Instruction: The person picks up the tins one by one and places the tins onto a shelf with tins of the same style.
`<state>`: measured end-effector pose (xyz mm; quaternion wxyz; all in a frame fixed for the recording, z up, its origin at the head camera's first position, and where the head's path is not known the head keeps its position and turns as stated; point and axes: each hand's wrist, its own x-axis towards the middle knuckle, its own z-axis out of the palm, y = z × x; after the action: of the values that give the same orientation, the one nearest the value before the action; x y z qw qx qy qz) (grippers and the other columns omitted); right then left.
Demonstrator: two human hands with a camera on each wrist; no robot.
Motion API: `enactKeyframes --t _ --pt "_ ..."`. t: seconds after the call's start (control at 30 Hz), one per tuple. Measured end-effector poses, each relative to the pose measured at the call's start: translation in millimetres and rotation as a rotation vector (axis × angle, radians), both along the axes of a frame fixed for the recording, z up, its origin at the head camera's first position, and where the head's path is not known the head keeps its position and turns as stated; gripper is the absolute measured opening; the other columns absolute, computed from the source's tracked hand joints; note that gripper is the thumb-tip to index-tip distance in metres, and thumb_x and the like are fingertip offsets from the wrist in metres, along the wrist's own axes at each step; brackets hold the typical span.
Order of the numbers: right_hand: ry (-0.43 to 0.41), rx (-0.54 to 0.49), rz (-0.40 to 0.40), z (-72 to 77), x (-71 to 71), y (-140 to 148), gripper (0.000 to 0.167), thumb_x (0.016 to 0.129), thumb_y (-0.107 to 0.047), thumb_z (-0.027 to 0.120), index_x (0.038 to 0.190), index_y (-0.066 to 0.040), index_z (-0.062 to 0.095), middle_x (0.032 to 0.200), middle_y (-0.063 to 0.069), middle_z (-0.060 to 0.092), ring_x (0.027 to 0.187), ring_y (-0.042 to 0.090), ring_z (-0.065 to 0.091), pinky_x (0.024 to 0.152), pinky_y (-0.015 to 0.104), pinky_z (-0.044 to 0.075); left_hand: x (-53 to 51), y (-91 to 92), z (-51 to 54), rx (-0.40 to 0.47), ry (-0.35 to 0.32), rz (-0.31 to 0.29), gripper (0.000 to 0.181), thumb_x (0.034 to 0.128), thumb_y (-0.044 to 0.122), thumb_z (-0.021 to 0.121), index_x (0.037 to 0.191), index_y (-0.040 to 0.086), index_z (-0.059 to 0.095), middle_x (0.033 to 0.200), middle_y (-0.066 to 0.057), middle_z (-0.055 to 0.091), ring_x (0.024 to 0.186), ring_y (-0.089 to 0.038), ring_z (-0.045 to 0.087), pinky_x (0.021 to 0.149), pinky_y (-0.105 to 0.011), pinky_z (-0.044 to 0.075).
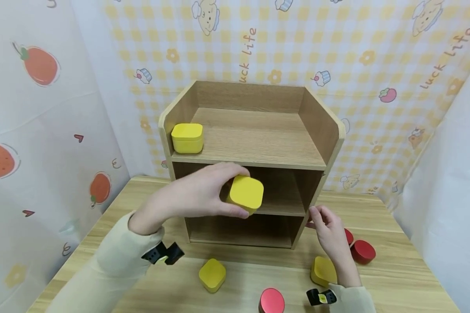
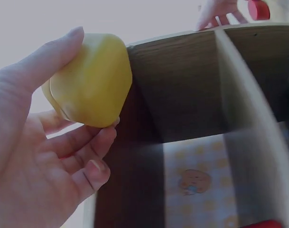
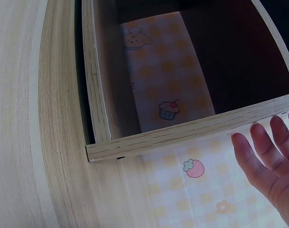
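Observation:
In the head view my left hand (image 1: 197, 193) grips a yellow rounded-square box (image 1: 247, 192), thumb below and fingers above. The box is in front of the wooden shelf's (image 1: 254, 164) middle compartment. The left wrist view shows the same yellow box (image 2: 94, 80) held by the thumb and fingers of the left hand (image 2: 40, 171). My right hand (image 1: 330, 232) is at the shelf's right side panel. In the right wrist view the fingers (image 3: 265, 147) are extended beside that panel's edge (image 3: 206, 126); contact is hard to tell.
A second yellow box (image 1: 187, 139) sits at the top shelf's left end. On the table lie yellow boxes (image 1: 212, 275) (image 1: 323, 271) and red round containers (image 1: 272, 300) (image 1: 363, 252), another partly behind the right hand. Something red (image 2: 265, 224) shows at the left wrist view's bottom edge.

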<state>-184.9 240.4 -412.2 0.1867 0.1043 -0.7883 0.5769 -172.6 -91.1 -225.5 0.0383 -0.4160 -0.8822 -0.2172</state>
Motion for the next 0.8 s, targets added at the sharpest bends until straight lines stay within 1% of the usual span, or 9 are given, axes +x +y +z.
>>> enactKeyframes --t 0.13,0.27,0.33,0.4,0.43,0.5,0.63,0.7,0.8 --pt "-0.001 -0.008 -0.001 -0.1 -0.6 0 0.03 0.103 -0.019 0.05 0.088 0.004 0.06 0.085 0.015 0.061 0.079 0.014 0.063 0.072 0.042 0.058 -3.3 3.2 20.5 0.016 0.021 -0.008 0.061 0.0785 0.044 0.081 0.124 0.014 0.054 0.105 0.005 0.055 0.092 -0.012 0.052 0.082 -0.03 0.046" --pt "-0.001 -0.006 0.001 -0.3 -0.9 0 0.03 0.104 -0.02 0.05 0.088 0.003 0.06 0.085 0.015 0.061 0.08 0.014 0.064 0.072 0.043 0.058 -9.3 6.3 41.0 0.006 0.062 -0.011 0.059 0.0789 0.044 0.08 0.121 0.013 0.054 0.103 0.004 0.056 0.09 -0.013 0.053 0.08 -0.029 0.046" --pt "0.0 -0.004 -0.002 -0.1 -0.8 0 0.029 0.104 -0.02 0.05 0.088 0.003 0.06 0.085 0.015 0.062 0.08 0.014 0.063 0.071 0.04 0.058 -13.7 7.4 51.7 -0.017 0.086 0.014 0.061 0.0785 0.046 0.08 0.122 0.013 0.055 0.103 0.004 0.057 0.09 -0.014 0.053 0.079 -0.029 0.045" --pt "0.0 0.002 -0.005 -0.1 -1.1 0 0.029 0.103 -0.02 0.05 0.088 0.003 0.06 0.085 0.015 0.062 0.08 0.014 0.063 0.071 0.036 0.059 -19.0 8.2 62.0 -0.041 0.105 0.052 0.064 0.0777 0.049 0.08 0.124 0.013 0.055 0.102 0.003 0.058 0.09 -0.015 0.052 0.078 -0.03 0.044" --pt "0.0 0.002 -0.005 0.0 -1.3 0 0.029 0.103 -0.02 0.05 0.089 0.003 0.061 0.085 0.014 0.062 0.08 0.014 0.064 0.072 0.035 0.059 -21.7 8.4 66.8 -0.054 0.122 0.072 0.064 0.0771 0.05 0.08 0.124 0.013 0.056 0.1 0.003 0.058 0.09 -0.016 0.051 0.077 -0.031 0.043" --pt "0.001 0.004 -0.008 0.1 -1.7 0 0.028 0.103 -0.02 0.051 0.089 0.002 0.061 0.085 0.014 0.062 0.08 0.014 0.064 0.072 0.034 0.058 -27.1 8.6 75.0 -0.074 0.134 0.114 0.067 0.0757 0.052 0.08 0.125 0.014 0.056 0.099 0.002 0.058 0.089 -0.018 0.049 0.075 -0.032 0.042" --pt "-0.002 0.002 -0.005 -0.6 -2.4 -1 0.028 0.103 -0.019 0.051 0.089 0.003 0.061 0.086 0.014 0.063 0.08 0.015 0.064 0.074 0.038 0.058 -39.2 7.9 85.6 -0.105 0.126 0.16 0.069 0.0741 0.052 0.081 0.127 0.015 0.055 0.102 -0.001 0.057 0.092 -0.019 0.049 0.077 -0.033 0.042" --pt "-0.006 0.005 -0.004 -0.9 -2.2 0 0.028 0.103 -0.019 0.051 0.089 0.003 0.061 0.086 0.014 0.063 0.081 0.015 0.065 0.074 0.036 0.058 -45.6 7.2 88.1 -0.123 0.106 0.177 0.071 0.0739 0.052 0.081 0.128 0.015 0.055 0.105 -0.002 0.056 0.094 -0.019 0.049 0.08 -0.034 0.042" --pt "-0.006 0.005 -0.005 -0.5 -1.5 0 0.028 0.103 -0.019 0.051 0.089 0.003 0.061 0.086 0.015 0.063 0.081 0.015 0.064 0.074 0.035 0.058 -54.9 6.4 90.0 -0.151 0.089 0.183 0.069 0.0748 0.05 0.081 0.128 0.014 0.054 0.105 -0.003 0.057 0.094 -0.021 0.05 0.081 -0.034 0.041"
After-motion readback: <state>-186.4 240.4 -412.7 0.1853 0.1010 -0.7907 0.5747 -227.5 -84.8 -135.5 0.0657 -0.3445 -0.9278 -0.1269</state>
